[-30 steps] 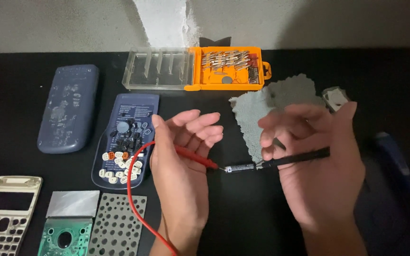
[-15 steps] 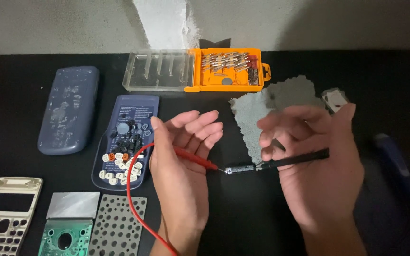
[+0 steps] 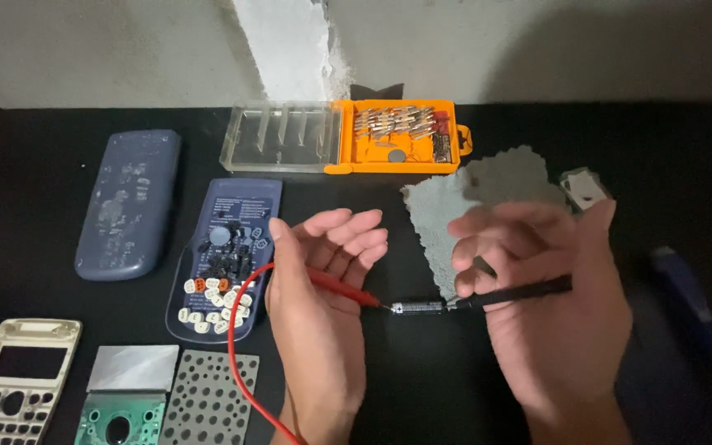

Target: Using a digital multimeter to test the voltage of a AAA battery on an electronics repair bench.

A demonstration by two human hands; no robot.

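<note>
A small, light, slippery silver cylindrical battery (image 3: 419,307) sits between the hands, pinched end to end by the left hand's (image 3: 323,288) grip on a stiff red probe (image 3: 341,288) and the right hand's (image 3: 550,305) on a black probe (image 3: 521,292).

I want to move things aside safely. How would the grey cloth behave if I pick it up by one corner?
The grey cloth would probably hang limp: it lies flat and thin with a ragged, wavy edge. It looks light for its size. Dragging it might snag the small clear piece beside it.
</note>
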